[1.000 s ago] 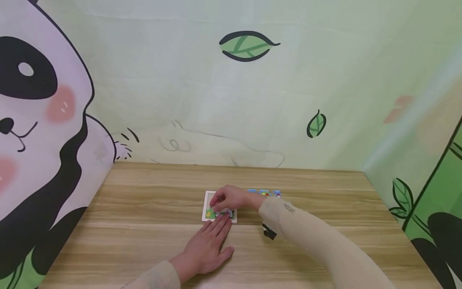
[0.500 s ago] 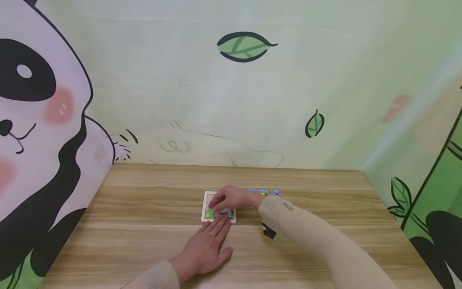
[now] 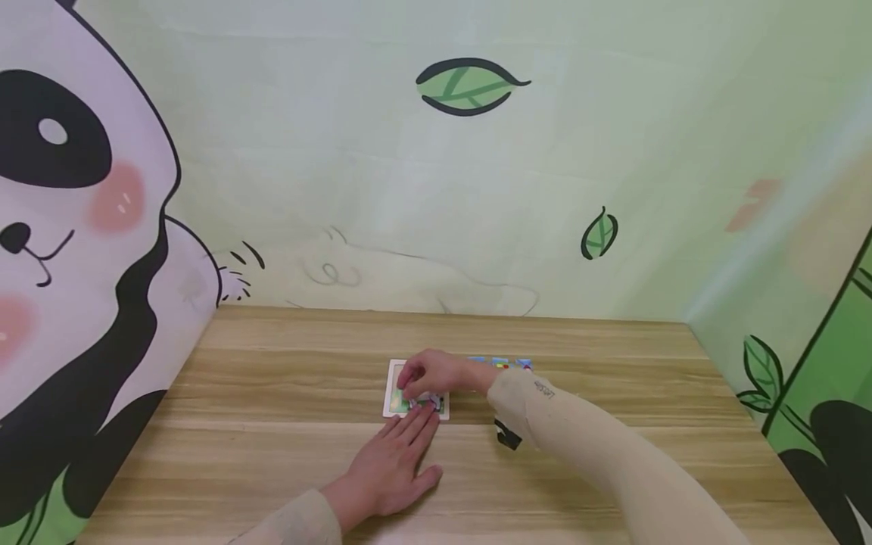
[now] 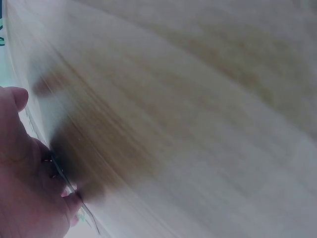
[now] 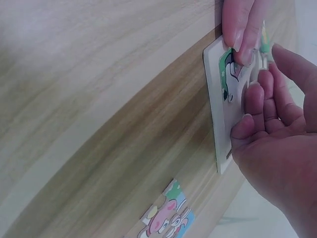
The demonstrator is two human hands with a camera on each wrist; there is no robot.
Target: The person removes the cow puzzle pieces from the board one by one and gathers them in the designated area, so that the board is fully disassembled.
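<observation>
A white-bordered jigsaw board (image 3: 388,403) lies on the wooden table. My left hand (image 3: 391,471) reaches it from the near side, fingers extended and their tips pressing on picture pieces (image 5: 229,74) at its near edge. My right hand (image 3: 436,371) is over the board, its fingers curled. In the right wrist view, a green and yellow puzzle piece (image 5: 265,42) stands tilted at its thumb and index fingertips, pinched there. The right hand and sleeve hide the far right of the board. In the left wrist view, only part of the left hand (image 4: 25,173) shows, beside the board's edge.
Several loose puzzle pieces (image 3: 500,363) lie right of the board, partly behind the right wrist; one (image 5: 171,218) shows a pink cartoon face. A small black object (image 3: 507,435) sits under the right sleeve (image 3: 579,431). Behind the table (image 3: 286,378) rises a printed panda backdrop (image 3: 341,151).
The green piece at the board's near left looks paler and tilted now, where it was vivid green before. Both hands stay almost in place; the head view shifts slightly.
</observation>
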